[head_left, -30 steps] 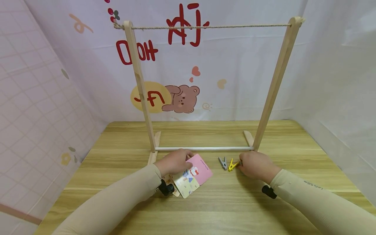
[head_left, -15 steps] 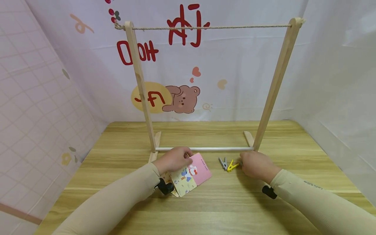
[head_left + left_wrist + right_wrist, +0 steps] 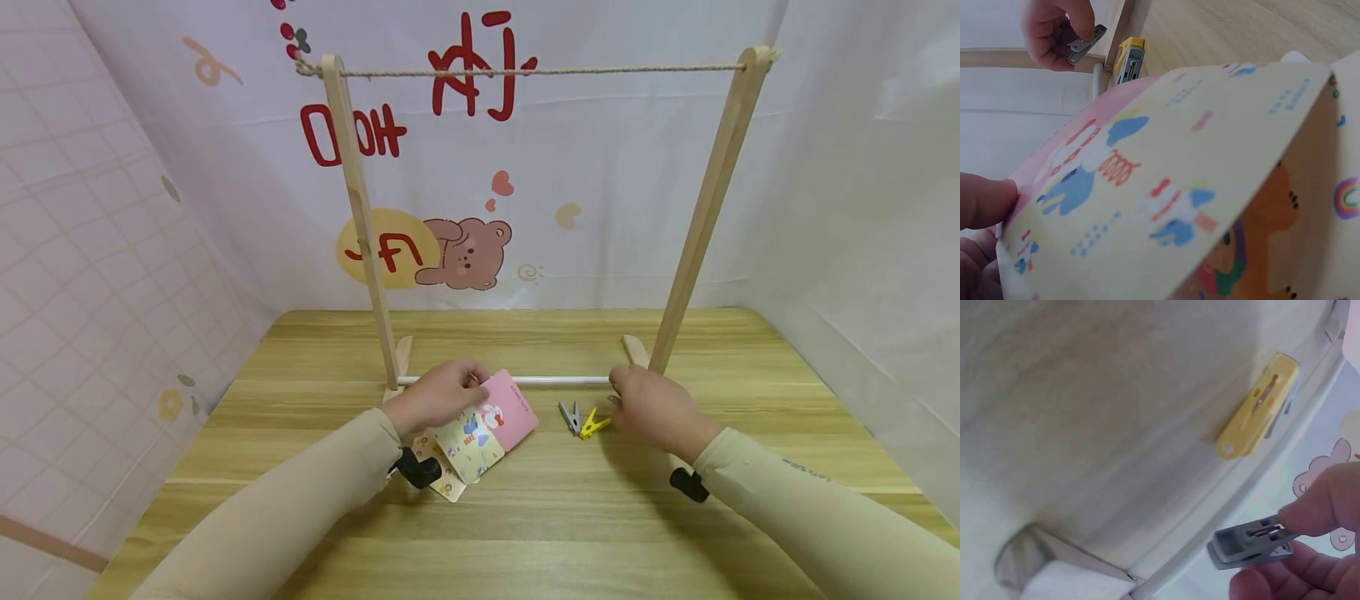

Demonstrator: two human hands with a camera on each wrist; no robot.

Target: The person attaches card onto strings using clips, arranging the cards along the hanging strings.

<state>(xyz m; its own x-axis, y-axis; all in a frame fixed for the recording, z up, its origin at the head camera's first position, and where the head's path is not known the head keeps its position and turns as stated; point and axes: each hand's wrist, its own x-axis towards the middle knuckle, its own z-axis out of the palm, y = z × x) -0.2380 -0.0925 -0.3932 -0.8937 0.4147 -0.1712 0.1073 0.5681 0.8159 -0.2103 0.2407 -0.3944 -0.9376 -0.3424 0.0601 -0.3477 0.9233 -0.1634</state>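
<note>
My left hand [image 3: 437, 396] pinches a pink and cream card [image 3: 510, 414] with a cartoon rabbit by its far left edge, thumb on top. The card is raised and tilted over a second patterned card [image 3: 447, 483] on the table, most of which it covers. Between thumb and fingers, my right hand [image 3: 656, 406] pinches a grey clothespin [image 3: 1250, 544], raised above the table in the right wrist view. A yellow clothespin [image 3: 593, 423] and another grey clothespin [image 3: 570, 417] lie close together just left of that hand.
A wooden frame with two posts [image 3: 705, 225] stands behind my hands. Twine [image 3: 540, 72] is strung between the post tops, and a white rod [image 3: 555, 380] joins them low down. Behind it hangs a printed cloth backdrop [image 3: 637, 192].
My left hand has lifted the pink and cream card and carried it slightly away from me, exposing more of the card below. My right hand has risen a little from the table with its clothespin.
</note>
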